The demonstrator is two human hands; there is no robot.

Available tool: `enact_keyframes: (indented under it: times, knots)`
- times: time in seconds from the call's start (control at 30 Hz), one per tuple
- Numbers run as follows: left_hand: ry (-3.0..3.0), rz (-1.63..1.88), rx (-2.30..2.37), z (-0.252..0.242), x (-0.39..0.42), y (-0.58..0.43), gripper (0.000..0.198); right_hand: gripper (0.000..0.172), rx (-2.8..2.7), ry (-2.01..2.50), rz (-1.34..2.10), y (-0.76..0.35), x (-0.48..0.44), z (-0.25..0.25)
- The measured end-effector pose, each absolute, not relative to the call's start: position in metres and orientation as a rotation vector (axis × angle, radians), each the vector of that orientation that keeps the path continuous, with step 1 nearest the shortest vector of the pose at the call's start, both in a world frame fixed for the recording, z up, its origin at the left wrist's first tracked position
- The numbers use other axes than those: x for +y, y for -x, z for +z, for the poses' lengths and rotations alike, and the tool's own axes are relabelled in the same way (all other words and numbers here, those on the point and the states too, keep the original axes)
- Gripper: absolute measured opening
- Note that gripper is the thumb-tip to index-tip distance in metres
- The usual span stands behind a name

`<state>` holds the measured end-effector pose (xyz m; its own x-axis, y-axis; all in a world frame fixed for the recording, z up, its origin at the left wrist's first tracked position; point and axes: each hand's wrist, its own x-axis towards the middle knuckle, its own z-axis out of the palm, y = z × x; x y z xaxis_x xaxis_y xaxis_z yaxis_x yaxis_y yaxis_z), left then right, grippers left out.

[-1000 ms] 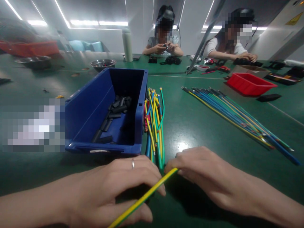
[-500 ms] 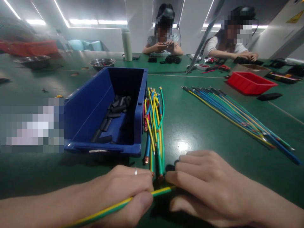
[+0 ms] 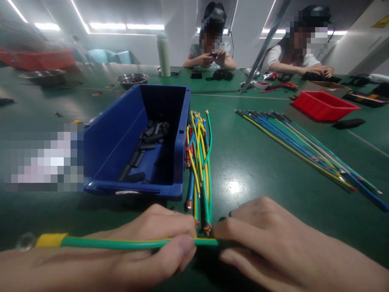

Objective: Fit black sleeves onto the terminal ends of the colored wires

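Between thumb and fingers, my left hand grips a green-and-yellow wire. Its left end carries a yellow sleeve and a blurred metal ring terminal, lying over my left wrist. My right hand is closed around a black tube at the wire's right end; most of that tube is hidden by the fingers. Just beyond my hands lies a bunch of short coloured wires, some with bare copper ends towards me. Left of the bunch stands a blue bin with short black tubes inside.
Longer blue, green and yellow wires with black ends lie to the right on the green table. Behind them are a red tray and a cardboard box. A metal bowl and a bottle stand farther back. Two people sit opposite.
The wire's left end has come up into view, showing its ring terminal and yellow sleeve, and the wire now lies nearly level. Black tube now shows at my right fingers.
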<state>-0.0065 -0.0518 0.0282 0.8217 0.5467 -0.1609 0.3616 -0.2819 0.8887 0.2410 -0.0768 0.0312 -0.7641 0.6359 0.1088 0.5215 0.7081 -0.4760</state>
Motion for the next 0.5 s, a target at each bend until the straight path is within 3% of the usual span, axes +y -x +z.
enact_keyframes:
  times: [0.1, 0.33, 0.5]
  knots:
    - [-1.843, 0.158, 0.621, 0.022, -0.053, 0.005, 0.040, 0.030, -2.625, 0.907, 0.647, -0.239, -0.080, 0.030]
    - [-1.611, 0.324, 0.508, 0.013, -0.047, 0.007, 0.058, 0.032, -2.542, 0.842, 0.601, -0.243, -0.078, 0.030]
    - [-1.704, 0.119, 0.608, 0.021, -0.046, 0.009, 0.064, 0.016, -2.511, 0.870, 0.666, -0.243, -0.075, 0.025]
